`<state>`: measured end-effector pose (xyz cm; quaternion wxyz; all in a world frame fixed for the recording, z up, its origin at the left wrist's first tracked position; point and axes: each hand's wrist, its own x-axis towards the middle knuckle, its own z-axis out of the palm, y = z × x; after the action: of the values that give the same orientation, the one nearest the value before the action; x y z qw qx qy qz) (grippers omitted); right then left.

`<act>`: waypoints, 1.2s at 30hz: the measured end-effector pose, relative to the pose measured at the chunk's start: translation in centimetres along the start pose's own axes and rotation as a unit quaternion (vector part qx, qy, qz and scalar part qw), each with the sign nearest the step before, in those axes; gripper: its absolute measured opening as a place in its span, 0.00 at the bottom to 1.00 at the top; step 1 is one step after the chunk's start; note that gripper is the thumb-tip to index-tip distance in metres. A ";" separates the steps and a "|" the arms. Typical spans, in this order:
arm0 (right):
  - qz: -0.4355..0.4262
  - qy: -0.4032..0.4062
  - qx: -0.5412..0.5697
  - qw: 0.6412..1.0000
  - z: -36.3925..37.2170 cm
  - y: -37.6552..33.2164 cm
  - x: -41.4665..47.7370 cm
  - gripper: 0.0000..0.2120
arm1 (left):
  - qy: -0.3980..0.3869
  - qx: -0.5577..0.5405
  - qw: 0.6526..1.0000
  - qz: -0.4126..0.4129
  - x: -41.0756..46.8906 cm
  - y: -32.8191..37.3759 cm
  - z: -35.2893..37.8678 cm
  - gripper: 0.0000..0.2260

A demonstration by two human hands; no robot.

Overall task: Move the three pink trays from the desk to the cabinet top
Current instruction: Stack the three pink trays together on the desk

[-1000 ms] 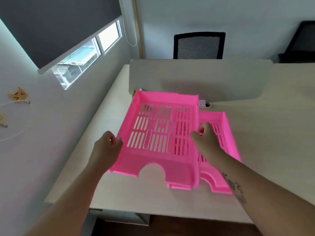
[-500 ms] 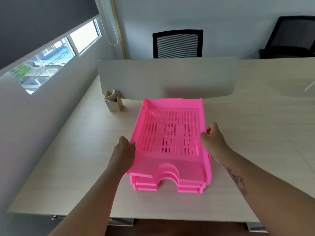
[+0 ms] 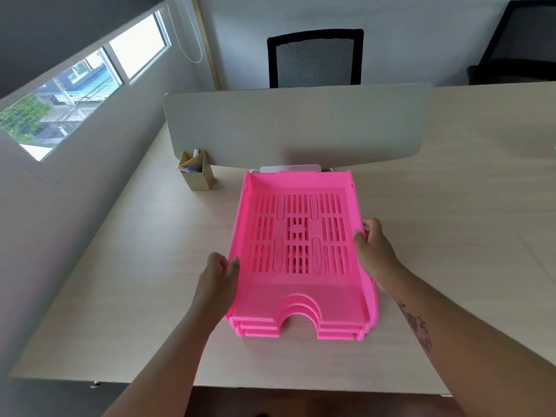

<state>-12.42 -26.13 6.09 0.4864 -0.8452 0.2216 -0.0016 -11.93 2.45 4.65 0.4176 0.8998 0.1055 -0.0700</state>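
Observation:
Three pink trays (image 3: pixel 301 236) lie nested in one stack on the pale wooden desk (image 3: pixel 135 281), their arched front cut-outs facing me. My left hand (image 3: pixel 219 275) grips the stack's left rim, thumb over the edge. My right hand (image 3: pixel 373 248) grips the right rim, fingers curled around it. The cabinet is not in view.
A cardboard pen holder (image 3: pixel 197 170) stands left of the stack by a grey divider panel (image 3: pixel 294 124). A white object (image 3: pixel 290 168) peeks out behind the trays. Black chairs (image 3: pixel 314 57) stand beyond the desk. A wall with a window (image 3: pixel 78 82) runs along the left.
The top tray, earlier held tilted to the left of another tray, now sits nested on the stack. Both hands stay on its sides.

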 end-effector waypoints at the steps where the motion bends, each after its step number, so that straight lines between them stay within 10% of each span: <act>1: 0.001 0.000 -0.003 1.000 0.0 -0.1 -0.1 0.13 | -0.009 -0.027 1.000 -0.011 -0.1 0.0 -0.1 0.10; 12: 0.097 -0.045 0.093 0.990 0.4 1.6 -4.5 0.12 | -0.256 -0.309 0.912 -0.082 -1.7 0.7 -1.5 0.29; 36: 0.147 -0.095 0.246 0.953 0.0 2.0 -5.2 0.34 | -0.248 -0.335 0.908 -0.039 -1.5 -2.8 -1.0 0.35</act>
<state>-17.87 -25.02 5.53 0.6928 -0.6536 0.2893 0.0955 -14.01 4.76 3.56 0.7041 0.6560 0.0508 -0.2672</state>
